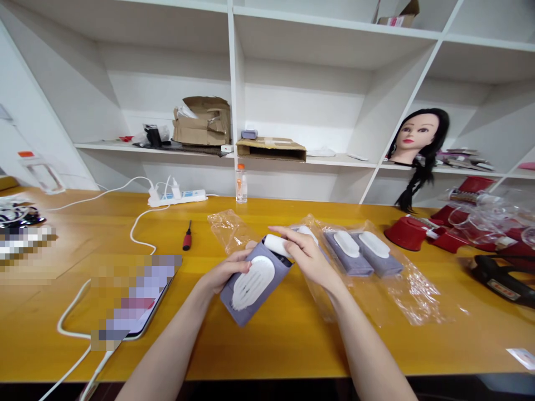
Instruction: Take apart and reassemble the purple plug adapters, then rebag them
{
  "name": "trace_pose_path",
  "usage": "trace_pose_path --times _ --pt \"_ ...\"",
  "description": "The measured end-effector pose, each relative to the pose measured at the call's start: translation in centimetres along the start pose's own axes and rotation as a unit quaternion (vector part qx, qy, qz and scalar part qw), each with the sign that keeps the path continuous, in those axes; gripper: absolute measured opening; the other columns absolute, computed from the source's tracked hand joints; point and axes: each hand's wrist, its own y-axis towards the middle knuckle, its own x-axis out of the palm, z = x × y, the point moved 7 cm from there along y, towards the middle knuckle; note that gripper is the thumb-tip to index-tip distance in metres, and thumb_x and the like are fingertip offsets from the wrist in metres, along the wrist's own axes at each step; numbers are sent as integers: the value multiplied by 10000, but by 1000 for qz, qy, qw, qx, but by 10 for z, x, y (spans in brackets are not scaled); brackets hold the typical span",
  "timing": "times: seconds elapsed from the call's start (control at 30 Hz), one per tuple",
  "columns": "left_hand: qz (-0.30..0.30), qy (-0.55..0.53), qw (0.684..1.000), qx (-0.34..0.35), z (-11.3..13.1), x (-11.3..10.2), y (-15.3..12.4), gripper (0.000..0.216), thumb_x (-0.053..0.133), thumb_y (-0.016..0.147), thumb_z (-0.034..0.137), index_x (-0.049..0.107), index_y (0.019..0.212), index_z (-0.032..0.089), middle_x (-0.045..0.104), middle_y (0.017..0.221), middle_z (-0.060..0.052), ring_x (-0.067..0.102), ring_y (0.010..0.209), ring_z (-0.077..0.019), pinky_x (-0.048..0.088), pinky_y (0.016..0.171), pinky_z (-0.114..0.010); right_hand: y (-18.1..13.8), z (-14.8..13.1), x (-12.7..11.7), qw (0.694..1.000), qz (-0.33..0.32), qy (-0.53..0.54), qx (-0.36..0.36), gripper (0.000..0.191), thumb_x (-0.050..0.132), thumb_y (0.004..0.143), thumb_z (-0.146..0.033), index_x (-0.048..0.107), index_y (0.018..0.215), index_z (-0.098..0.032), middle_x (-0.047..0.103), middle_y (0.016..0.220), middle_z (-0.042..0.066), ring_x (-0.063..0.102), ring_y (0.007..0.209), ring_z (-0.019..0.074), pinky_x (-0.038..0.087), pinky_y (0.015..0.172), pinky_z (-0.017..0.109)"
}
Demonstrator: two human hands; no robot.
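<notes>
My left hand [228, 270] is wrapped round a grey-purple rectangular case [267, 289] with a white oval patch on its front, holding it tilted above the table. From the case's open upper end sticks out a white cylindrical piece [276, 245]. The fingers of my right hand [307, 256] are closed on that white piece at the opening. How deep it reaches inside is hidden. Beyond my right hand, similar cases [349, 256] with white oval patches lie on clear plastic bags [413, 295]; one is partly covered by the hand.
At left are a phone [154, 301] with white cables, a red-handled screwdriver [188, 236] and a power strip [184, 197]. A bottle [241, 186] stands at the back. Red objects [405, 233] and a black strap-like item [501, 281] lie right. Shelves hold cardboard boxes [204, 125] and a mannequin head [418, 133].
</notes>
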Motion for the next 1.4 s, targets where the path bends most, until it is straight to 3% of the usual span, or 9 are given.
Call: trace_pose_path --times 0.33,0.53,0.73,0.87,1.03,1.4 --pt "40 -6 999 24 2 -3 2 385 660 656 239 644 1038 192 631 1010 -56 567 916 -238 409 704 -253 -1 -3 6 996 6 -90 11 392 322 894 -231 453 1262 -249 520 1267 33 459 1165 182 327 994 403" --pt "32 52 998 21 3 1 4 381 658 666 226 647 1046 199 628 1006 -60 575 859 -221 407 683 -252 0 0 3 989 -36 -142 11 375 426 842 -215 518 1205 -243 586 1188 27 514 1095 204 343 967 410" --pt "27 70 997 15 1 3 5 398 660 661 285 646 1049 200 625 991 -62 569 758 -187 403 637 -245 -1 5 -12 998 -44 -33 27 405 385 846 -179 494 1229 -254 526 1264 25 467 1158 190 321 985 398" --pt "38 42 998 13 0 1 4 407 674 634 316 657 1020 188 635 898 -60 559 725 -186 397 621 -248 2 15 -15 997 2 63 44 372 422 838 -215 504 1200 -228 622 1017 37 558 902 167 422 819 337" --pt "35 40 999 12 0 0 3 401 673 625 313 658 1006 187 628 889 -45 548 747 -183 388 635 -241 3 20 -9 993 3 110 47 359 456 821 -235 504 1175 -212 546 754 -4 484 673 128 404 659 268" --pt "21 37 999 21 1 -1 4 396 671 624 334 657 987 176 613 777 -18 525 692 -155 368 634 -238 3 16 -16 984 19 171 49 344 475 830 -282 488 1170 -234 560 799 10 482 672 132 374 602 251"
